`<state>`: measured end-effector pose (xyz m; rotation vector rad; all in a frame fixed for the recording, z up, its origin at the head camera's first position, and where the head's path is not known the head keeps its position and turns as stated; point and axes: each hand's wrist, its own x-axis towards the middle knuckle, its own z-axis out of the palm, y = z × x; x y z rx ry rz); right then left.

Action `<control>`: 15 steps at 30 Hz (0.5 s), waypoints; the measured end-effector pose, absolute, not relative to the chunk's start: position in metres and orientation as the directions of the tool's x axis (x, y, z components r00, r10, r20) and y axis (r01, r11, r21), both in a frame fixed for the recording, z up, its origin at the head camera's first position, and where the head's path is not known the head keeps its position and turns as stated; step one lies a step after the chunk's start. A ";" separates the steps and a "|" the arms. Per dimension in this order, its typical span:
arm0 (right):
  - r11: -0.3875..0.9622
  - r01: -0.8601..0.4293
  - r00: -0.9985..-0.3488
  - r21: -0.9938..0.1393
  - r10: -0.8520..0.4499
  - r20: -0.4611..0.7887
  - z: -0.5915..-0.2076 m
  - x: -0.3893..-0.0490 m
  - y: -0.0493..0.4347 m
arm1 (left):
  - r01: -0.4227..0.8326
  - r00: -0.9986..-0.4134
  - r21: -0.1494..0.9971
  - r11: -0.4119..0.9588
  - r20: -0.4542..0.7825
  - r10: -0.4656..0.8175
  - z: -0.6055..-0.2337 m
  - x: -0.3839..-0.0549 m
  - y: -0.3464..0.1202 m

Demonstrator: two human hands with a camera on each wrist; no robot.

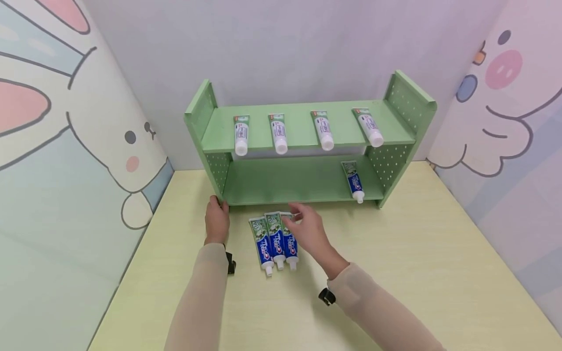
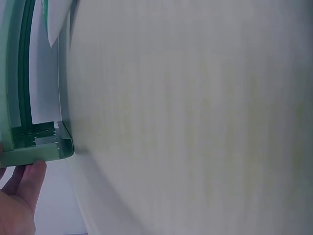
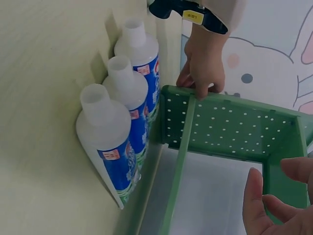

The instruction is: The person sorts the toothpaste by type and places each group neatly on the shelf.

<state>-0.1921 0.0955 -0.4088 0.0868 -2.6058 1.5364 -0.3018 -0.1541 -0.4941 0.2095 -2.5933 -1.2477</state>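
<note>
My left hand (image 1: 217,220) grips the lower left end of a green two-tier shelf (image 1: 303,204); in the right wrist view its fingers curl over the edge of the perforated side panel (image 3: 225,120). Three blue-and-green toothpaste tubes (image 1: 276,239) lie side by side on the table in front of the shelf, white caps toward me. Over the rightmost tube (image 1: 291,243) hovers my right hand (image 1: 311,233), thumb and fingers spread apart with nothing between them. Its fingertips overlap that tube's upper end in the head view.
Several white-and-green toothpaste tubes (image 1: 279,134) lie spaced along the upper tier, caps over the front edge. One blue-and-green tube (image 1: 353,181) lies at the right end of the lower tier. Walls with cartoon animals (image 1: 110,136) enclose the pale wooden table (image 1: 439,273).
</note>
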 end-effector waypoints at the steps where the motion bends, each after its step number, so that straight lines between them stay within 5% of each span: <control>1: 0.485 -0.104 -0.992 -0.868 0.011 0.124 -0.411 -0.192 0.096 | -0.018 -0.958 0.783 0.622 0.166 -0.236 -0.494 -0.301 -0.154; 15: 0.507 -0.066 -0.996 -0.860 0.024 0.091 -0.438 -0.194 0.102 | -0.014 -0.958 0.782 0.623 0.168 -0.233 -0.493 -0.301 -0.154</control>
